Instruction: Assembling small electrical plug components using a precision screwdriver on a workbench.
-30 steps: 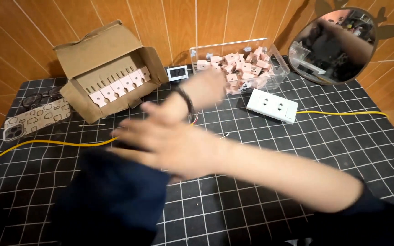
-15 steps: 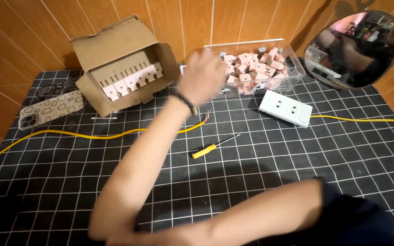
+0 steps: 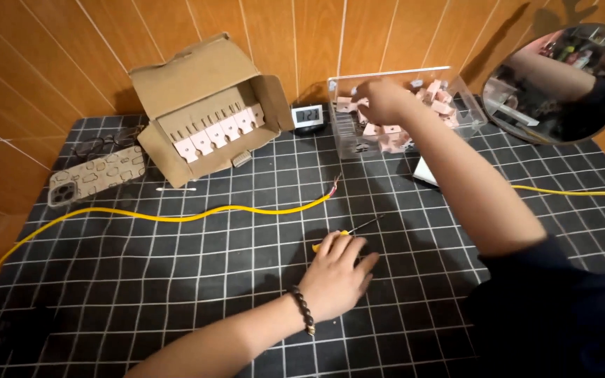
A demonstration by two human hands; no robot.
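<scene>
The left hand [image 3: 341, 273] lies flat over the yellow-handled screwdriver [image 3: 348, 232], fingers loosely spread, seemingly not yet gripping. Beyond it, the right hand [image 3: 379, 99] reaches into the clear plastic box [image 3: 456, 84] of pink parts [image 3: 386, 136]; its grip is hidden. Left of that stands an open cardboard box [image 3: 204, 105].

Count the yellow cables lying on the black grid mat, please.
2. One long yellow cable winds across the mat's left half, its bare end near the centre. Another yellow cable runs off the right edge, its inner end hidden behind the right arm.
</scene>
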